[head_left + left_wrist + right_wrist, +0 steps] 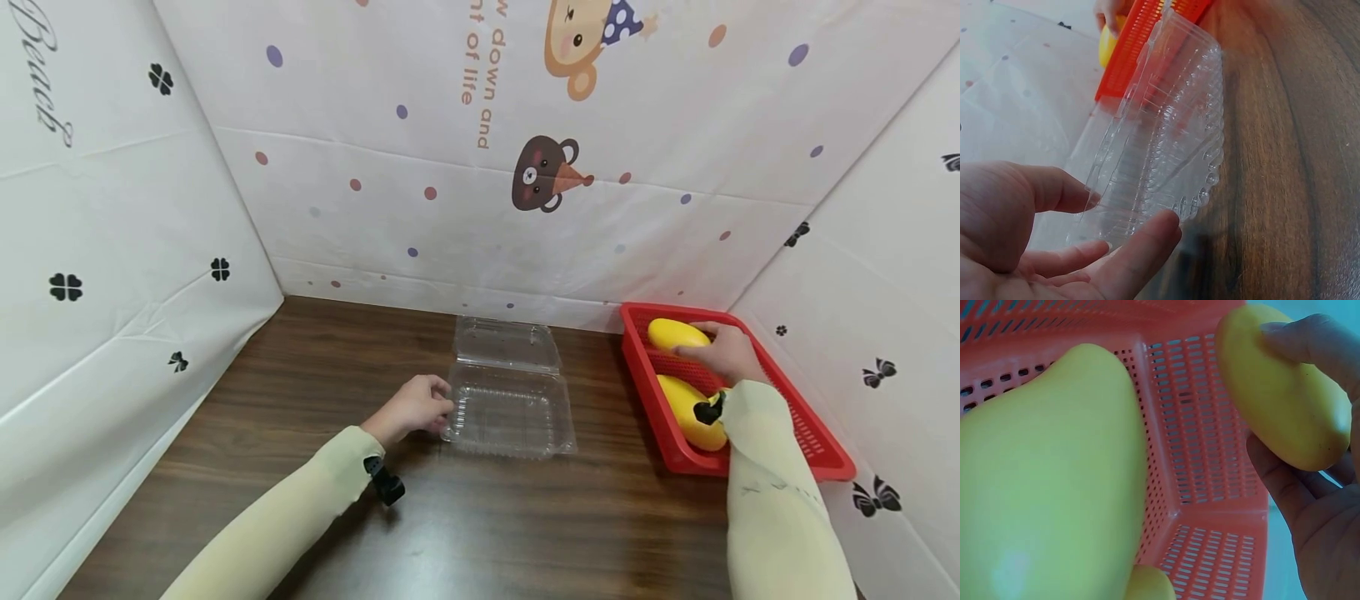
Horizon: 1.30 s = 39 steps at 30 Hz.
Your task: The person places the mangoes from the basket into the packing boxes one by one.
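Observation:
My right hand (726, 354) grips a yellow mango (675, 333) at the far end of a red plastic basket (651, 400). In the right wrist view the thumb lies over this mango (1282, 387) and the fingers curl beneath it. Another mango (686, 412) lies nearer in the basket, partly hidden by the wrist camera. On the left, my left hand (420, 406) holds the side edge of a clear plastic clamshell container (506, 412). Its lid (506, 343) is folded back toward the wall. The left wrist view shows thumb and fingers either side of the container's rim (1094, 181).
The brown wood-grain table (337, 342) lies under everything. White printed sheets (420, 208) stand at the back and both sides. The basket sits close to the right sheet. At the bottom of the right wrist view, part of another yellow fruit (1150, 584) shows.

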### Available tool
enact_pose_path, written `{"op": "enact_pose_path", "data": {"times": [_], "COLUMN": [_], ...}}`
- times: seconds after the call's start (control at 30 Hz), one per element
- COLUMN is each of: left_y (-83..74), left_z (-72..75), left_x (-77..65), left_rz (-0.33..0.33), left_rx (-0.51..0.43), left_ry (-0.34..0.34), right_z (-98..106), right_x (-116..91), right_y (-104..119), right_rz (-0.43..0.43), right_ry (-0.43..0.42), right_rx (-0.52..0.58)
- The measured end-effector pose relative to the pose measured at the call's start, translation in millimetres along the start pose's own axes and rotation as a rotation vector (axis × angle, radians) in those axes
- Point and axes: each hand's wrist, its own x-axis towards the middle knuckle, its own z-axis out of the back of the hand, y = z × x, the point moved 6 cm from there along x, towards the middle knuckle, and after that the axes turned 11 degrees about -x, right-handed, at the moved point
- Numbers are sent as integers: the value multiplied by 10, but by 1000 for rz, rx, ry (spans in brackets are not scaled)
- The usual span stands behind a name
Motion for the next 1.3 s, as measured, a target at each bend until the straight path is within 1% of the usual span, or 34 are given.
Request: {"op": "enact_pose_path", "data": {"times": [0.23, 0.4, 0.7, 0.9, 1.03, 1.13, 1.3], "left_y": [-8, -3, -13, -18, -25, -30, -38], "left_z": [8, 12, 9, 20, 13, 6, -1], "left_x": [-11, -8, -18, -20, -28, -35, -39], "left_rz": [6, 12, 15, 25, 36, 40, 45], "left_rx": [-6, -11, -22, -19, -33, -44, -54], "left_ry": [4, 5, 22, 29, 34, 36, 40], "right_z": [85, 154, 268, 302, 319, 320, 326], "right_x": [-33, -55, -133, -179, -234, -255, -296], "right_y": [54, 137, 390, 560, 688, 737, 808], "right_rz": [10, 51, 129, 173, 212, 222, 216], "right_ry": [-48, -86, -119, -163, -187, -197, -196], "right_rx": [10, 25, 15, 47, 67, 75, 75]}}
